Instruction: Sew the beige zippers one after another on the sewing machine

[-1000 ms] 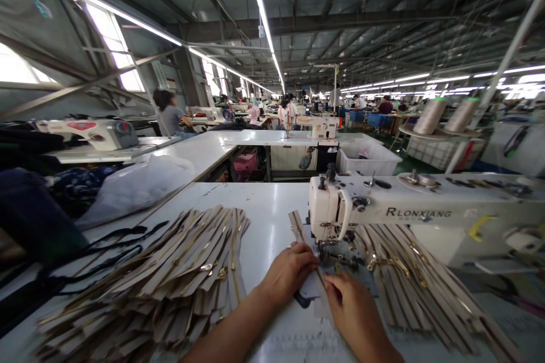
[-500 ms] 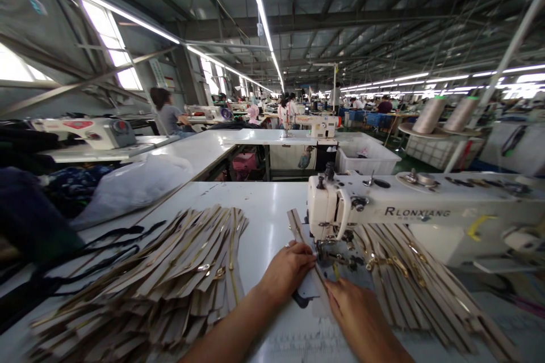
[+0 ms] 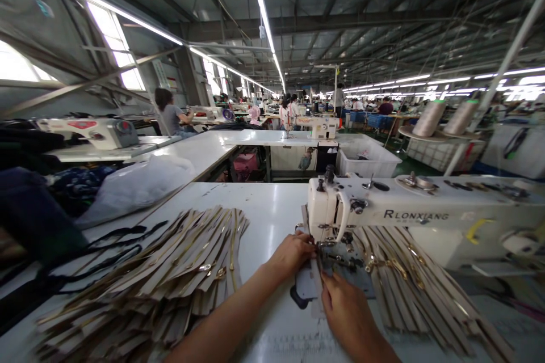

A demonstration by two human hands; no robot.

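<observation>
A grey zipper strip lies lengthwise at the left side of the sewing machine's head, its far end partly behind the head. My left hand has its fingers bent together on the strip, close to the presser foot area. Nearer to me, my right hand holds the strip's right edge, thumb and fingers closed; the fingertips are partly hidden. A thick heap of grey zippers with gold teeth and metal pulls lies left of my arms. More finished-looking zipper strips lie fanned out under the machine arm.
Black straps and a white plastic bag lie at the left. Thread cones stand at the right. Beyond the table are a white bin, another sewing machine and a seated person.
The zipper strip has turned from slanting to nearly straight along the machine and its far end has shifted right, against the head. Both hands moved slightly with it, the right one leftward and up.
</observation>
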